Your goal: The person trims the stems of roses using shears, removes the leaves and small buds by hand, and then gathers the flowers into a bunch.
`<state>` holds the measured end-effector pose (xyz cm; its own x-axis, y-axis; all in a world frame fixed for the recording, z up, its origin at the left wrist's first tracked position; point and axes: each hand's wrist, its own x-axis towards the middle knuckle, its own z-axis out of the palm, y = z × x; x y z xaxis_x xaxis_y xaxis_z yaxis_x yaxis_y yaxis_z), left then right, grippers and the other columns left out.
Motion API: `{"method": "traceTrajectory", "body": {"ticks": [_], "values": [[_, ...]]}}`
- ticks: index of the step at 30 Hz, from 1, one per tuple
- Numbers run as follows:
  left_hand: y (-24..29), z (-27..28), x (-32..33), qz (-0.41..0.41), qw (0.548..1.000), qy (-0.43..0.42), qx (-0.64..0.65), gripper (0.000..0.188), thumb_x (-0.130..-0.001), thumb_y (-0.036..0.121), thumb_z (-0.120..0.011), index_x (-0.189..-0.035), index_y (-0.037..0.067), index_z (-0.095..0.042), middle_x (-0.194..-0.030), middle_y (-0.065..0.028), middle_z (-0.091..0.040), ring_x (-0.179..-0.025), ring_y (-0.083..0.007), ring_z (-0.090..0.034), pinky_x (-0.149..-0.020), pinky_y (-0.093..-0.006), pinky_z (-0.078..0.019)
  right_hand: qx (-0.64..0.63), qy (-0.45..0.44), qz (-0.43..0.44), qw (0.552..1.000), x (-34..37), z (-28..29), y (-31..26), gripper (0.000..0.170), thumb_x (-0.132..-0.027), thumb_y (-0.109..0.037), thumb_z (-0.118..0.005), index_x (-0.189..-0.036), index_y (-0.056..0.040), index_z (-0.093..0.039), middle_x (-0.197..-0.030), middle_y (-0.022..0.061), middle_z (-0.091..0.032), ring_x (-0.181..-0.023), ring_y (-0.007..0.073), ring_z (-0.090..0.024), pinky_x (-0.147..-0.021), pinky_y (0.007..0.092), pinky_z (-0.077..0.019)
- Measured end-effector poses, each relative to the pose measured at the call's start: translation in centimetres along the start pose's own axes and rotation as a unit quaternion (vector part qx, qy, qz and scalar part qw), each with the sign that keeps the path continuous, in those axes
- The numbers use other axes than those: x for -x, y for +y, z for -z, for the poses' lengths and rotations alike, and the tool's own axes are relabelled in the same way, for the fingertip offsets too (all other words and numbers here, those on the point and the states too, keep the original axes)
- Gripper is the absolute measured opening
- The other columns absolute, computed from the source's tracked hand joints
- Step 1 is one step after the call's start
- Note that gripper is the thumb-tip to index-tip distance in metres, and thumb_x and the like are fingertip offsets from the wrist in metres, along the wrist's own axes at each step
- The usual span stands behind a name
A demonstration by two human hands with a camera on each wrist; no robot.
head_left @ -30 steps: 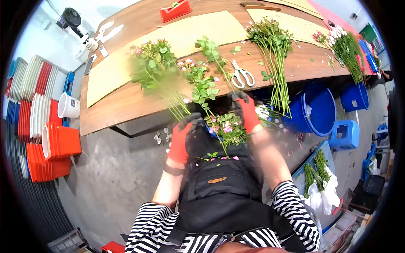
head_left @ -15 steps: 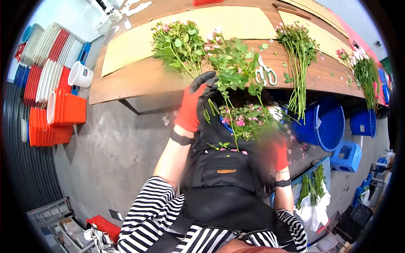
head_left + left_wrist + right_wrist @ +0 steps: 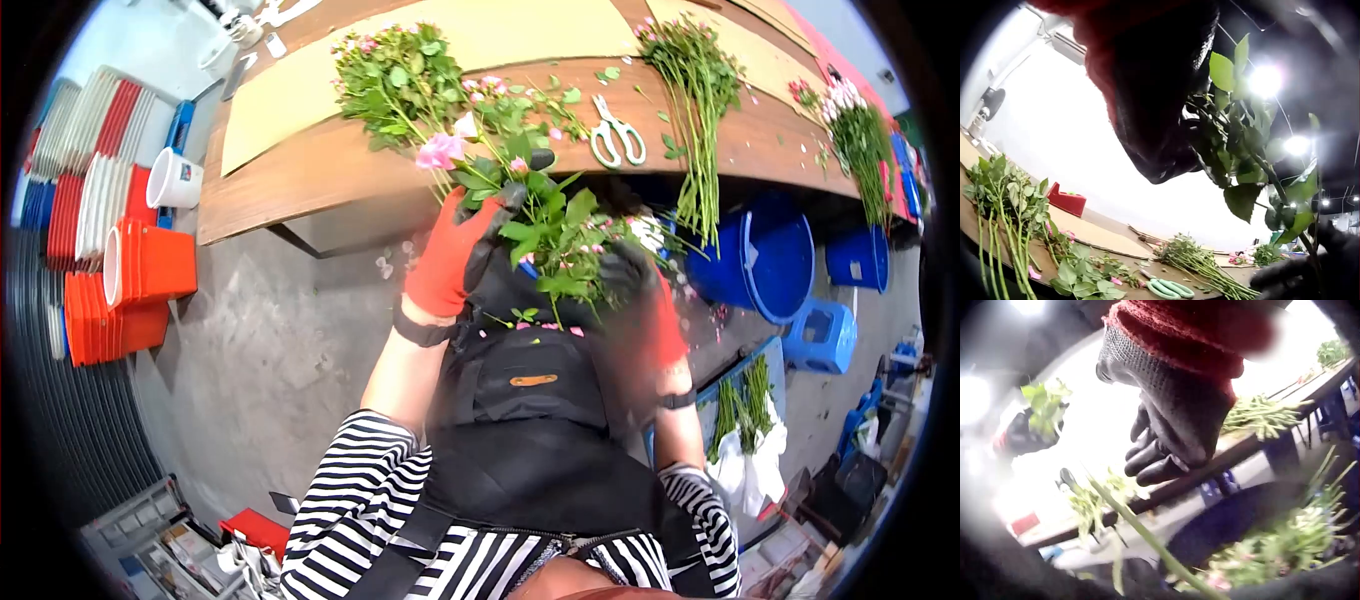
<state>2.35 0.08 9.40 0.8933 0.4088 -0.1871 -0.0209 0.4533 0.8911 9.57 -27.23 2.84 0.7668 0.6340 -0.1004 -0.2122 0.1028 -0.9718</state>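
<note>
In the head view my left hand point(image 3: 465, 245) pinches a leafy rose stem, its pink bloom point(image 3: 440, 152) to the left above the fingers. The left wrist view shows leaves point(image 3: 1241, 200) hanging beside that hand. My right hand point(image 3: 645, 305) is blurred, low and to the right by the stem's lower leaves. Seen from the right wrist, its fingers point(image 3: 1154, 464) are loosely bent with nothing visible in them; a green stem point(image 3: 1147, 534) crosses below. A rose bunch point(image 3: 395, 85) lies on the table behind my left hand, loose sprigs beside it.
White-handled scissors point(image 3: 617, 140) lie on the wooden table point(image 3: 290, 195), between the sprigs and another bunch point(image 3: 700, 120). Yellow boards point(image 3: 300, 100) cover part of it. A blue bucket point(image 3: 765, 265) and blue stool point(image 3: 820, 338) stand right; cut flowers fill a container point(image 3: 570, 275) before me.
My left hand has a rose stem between its fingers, its bloom swung to the left. The right hand stays low and blurred. The view has shifted slightly.
</note>
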Motion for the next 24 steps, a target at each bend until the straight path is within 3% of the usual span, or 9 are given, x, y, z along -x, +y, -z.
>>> {"method": "traceTrajectory", "body": {"ticks": [3,6,7,10,11,15,18,22,24], "values": [[-0.9,-1.4,1.9,-0.04,0.977,0.019,-0.209,0.041,-0.094,0.006,-0.06,-0.132,0.001,-0.049,-0.119,-0.0069,-0.061,-0.106,-0.0131,-0.057,-0.092,-0.0295,-0.0463,-0.076,0.016,-0.038,0.996,-2.6,-2.8,-2.3,0.055,-0.097,-0.035,-0.052,-0.139,-0.0005,-0.047,-0.131,0.0113,-0.055,-0.113,0.0192,-0.055,-0.097,0.0318,-0.0427],[-0.5,-1.3,2.0,-0.267,0.89,-0.052,-0.365,0.041,-0.092,0.005,-0.062,-0.131,0.002,-0.05,-0.119,-0.0064,-0.061,-0.106,-0.0131,-0.056,-0.093,-0.0294,-0.0455,-0.081,-0.053,-0.143,0.985,-4.1,-4.4,-4.1,0.059,-0.085,-0.019,-0.07,-0.138,-0.005,-0.049,-0.13,0.0094,-0.056,-0.117,0.0181,-0.053,-0.098,0.032,-0.0429],[1.1,-1.7,2.1,-0.168,0.939,-0.066,-0.294,0.039,-0.091,0.004,-0.063,-0.128,0.001,-0.052,-0.118,-0.0061,-0.061,-0.106,-0.0136,-0.058,-0.093,-0.0304,-0.0463,0.007,-0.044,-0.148,0.988,-4.6,-5.0,-3.8,0.061,-0.082,-0.015,-0.073,-0.137,-0.0042,-0.05,-0.129,0.0109,-0.056,-0.118,0.0186,-0.053,-0.099,0.0327,-0.0427],[0.4,-0.8,1.8,-0.132,0.98,-0.051,-0.138,0.041,-0.089,0.003,-0.064,-0.129,0.001,-0.052,-0.118,-0.0069,-0.061,-0.105,-0.0152,-0.059,-0.093,-0.0324,-0.0472,0.039,-0.046,-0.13,0.99,-4.2,-6.9,-4.2,0.059,-0.083,-0.02,-0.074,-0.135,-0.0051,-0.051,-0.127,0.0127,-0.058,-0.118,0.0205,-0.054,-0.099,0.0342,-0.0426],[0.4,-0.2,1.4,-0.102,0.982,-0.05,-0.15,0.044,-0.089,0.003,-0.062,-0.131,0.0,-0.049,-0.118,-0.0078,-0.061,-0.104,-0.0182,-0.061,-0.092,-0.034,-0.0492,0.175,-0.059,-0.033,0.982,-3.9,-6.5,-3.3,0.055,-0.083,-0.021,-0.074,-0.132,-0.0063,-0.054,-0.122,0.0147,-0.06,-0.116,0.0246,-0.056,-0.1,0.0351,-0.0425],[0.1,-0.4,1.3,-0.148,0.971,0.175,-0.068,0.046,-0.09,0.003,-0.057,-0.134,0.001,-0.044,-0.122,-0.0107,-0.059,-0.105,-0.0199,-0.062,-0.088,-0.0333,-0.052,0.392,-0.093,0.077,0.912,-2.8,-4.5,-3.3,0.05,-0.083,-0.02,-0.073,-0.128,-0.0073,-0.056,-0.118,0.0171,-0.062,-0.114,0.0352,-0.055,-0.101,0.0379,-0.0421],[1.2,2.0,0.7,-0.161,0.971,0.176,-0.012,0.049,-0.084,0.0,-0.061,-0.132,0.0,-0.048,-0.121,-0.0091,-0.058,-0.107,-0.0195,-0.058,-0.094,-0.0326,-0.0486,0.529,-0.1,0.157,0.828,-1.8,-0.9,-0.5,0.053,-0.08,-0.019,-0.075,-0.128,-0.0079,-0.057,-0.121,0.017,-0.061,-0.115,0.0366,-0.055,-0.104,0.0382,-0.0405],[-1.1,2.1,0.2,-0.165,0.98,0.105,-0.034,0.041,-0.092,0.004,-0.059,-0.131,0.001,-0.048,-0.119,-0.01,-0.061,-0.105,-0.0211,-0.062,-0.088,-0.0343,-0.0523,0.226,-0.099,0.0,0.969,-2.9,-1.8,-2.3,0.066,-0.073,-0.011,-0.079,-0.133,-0.0044,-0.052,-0.129,0.0117,-0.058,-0.124,0.0244,-0.052,-0.109,0.0382,-0.0357],[-1.4,-0.6,1.4,-0.174,0.975,0.112,-0.086,0.04,-0.09,0.002,-0.063,-0.127,0.0,-0.05,-0.115,-0.0078,-0.062,-0.104,-0.0188,-0.061,-0.09,-0.0326,-0.0504,0.151,-0.036,0.087,0.984,-3.6,-5.0,-4.9,0.082,-0.067,-0.005,-0.082,-0.14,-0.0042,-0.044,-0.133,0.0084,-0.055,-0.124,0.0207,-0.05,-0.108,0.0347,-0.0355]]}}
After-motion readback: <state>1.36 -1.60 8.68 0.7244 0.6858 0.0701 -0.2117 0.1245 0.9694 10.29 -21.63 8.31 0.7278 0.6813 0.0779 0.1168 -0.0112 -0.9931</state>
